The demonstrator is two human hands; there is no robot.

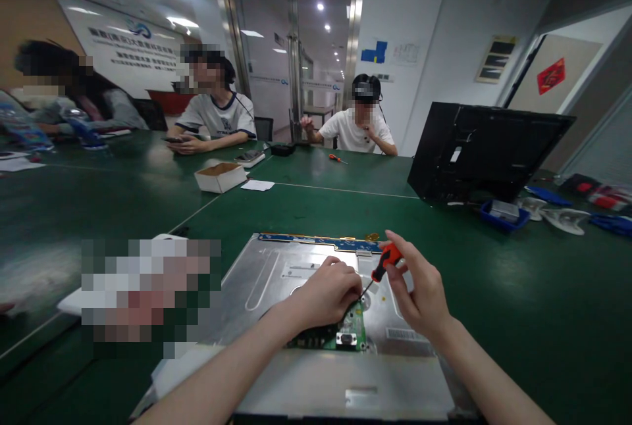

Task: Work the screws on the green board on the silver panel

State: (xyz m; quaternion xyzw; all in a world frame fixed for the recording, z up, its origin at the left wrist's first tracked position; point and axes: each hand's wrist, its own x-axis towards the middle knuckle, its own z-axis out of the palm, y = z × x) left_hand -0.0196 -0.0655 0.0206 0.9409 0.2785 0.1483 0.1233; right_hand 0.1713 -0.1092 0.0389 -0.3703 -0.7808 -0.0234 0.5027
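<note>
A screwdriver (386,261) with a red and black handle leans in my right hand (419,290), held by the fingers near the handle's top. Its thin shaft points down and left to the upper edge of a green circuit board (354,321). Beside the screwdriver's tip, my left hand (330,293) is closed, its fingers curled down at the board; what they pinch, if anything, is hidden. The board sits on the silver metal back of a display panel (261,283) lying flat in front of me. Along the panel's far edge runs a blue circuit strip (306,241).
A black monitor housing (474,155) stands at the right, near a blue tray (504,216) holding a metallic block. An open white box (220,178) and another screwdriver (336,158) lie farther off. Several people sit around the green table (553,306). A blurred-out patch covers something white at left.
</note>
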